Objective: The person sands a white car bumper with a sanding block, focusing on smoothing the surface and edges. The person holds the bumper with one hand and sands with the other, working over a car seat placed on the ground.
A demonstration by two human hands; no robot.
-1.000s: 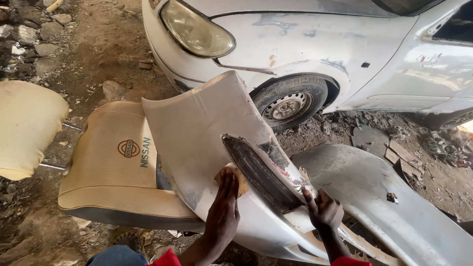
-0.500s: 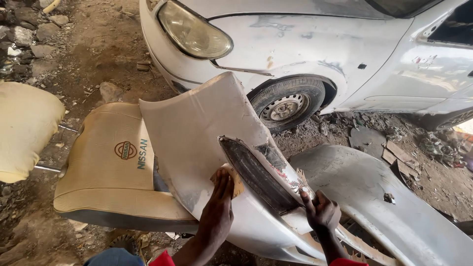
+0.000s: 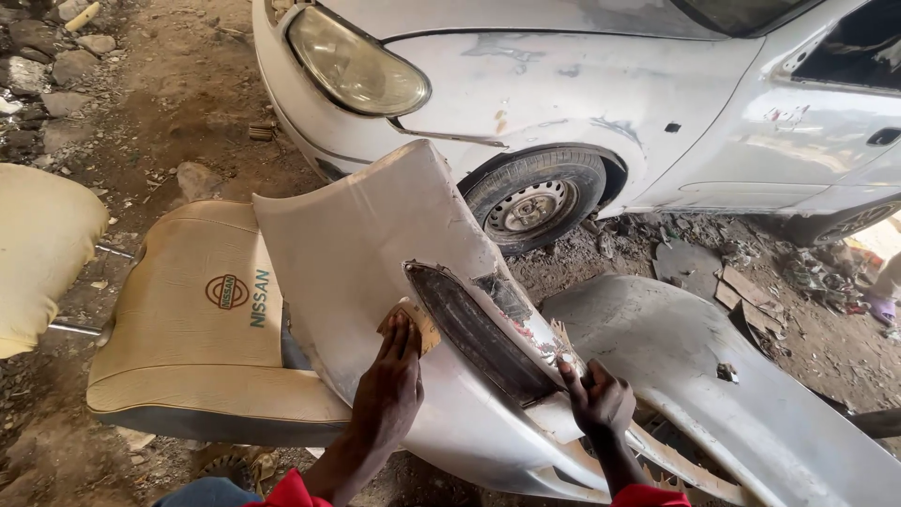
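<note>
A detached white bumper panel [image 3: 375,253] is shown propped at a slant, its lower part resting across a tan car seat [image 3: 188,338] laid on the dirt ground [image 3: 169,113]. The left hand [image 3: 389,394] is laid flat on the panel just beside the dark grille opening [image 3: 474,333], with the fingers [image 3: 404,329] held together and pressed down on a small tan sanding pad [image 3: 413,324], so that the pad is trapped between fingertips and panel. Compared with the views taken one second and half a second before, the pad and the left hand are seen a little higher and nearer the opening's upper corner, which is read as one stroke of rubbing along the edge of the opening. The right hand [image 3: 601,399] is found in the same place as before, closed over the ragged lower edge of the opening, where the panel is steadied; how tightly it is curled cannot be told. The panel's own position is unchanged. A second grey body panel [image 3: 713,376] lies to the right, and a white car [image 3: 582,103] with its front wheel [image 3: 535,202] stands behind. The dull, scuffed surface around the pad suggests that the rubbing is under way and that much of the panel remains untreated.
</note>
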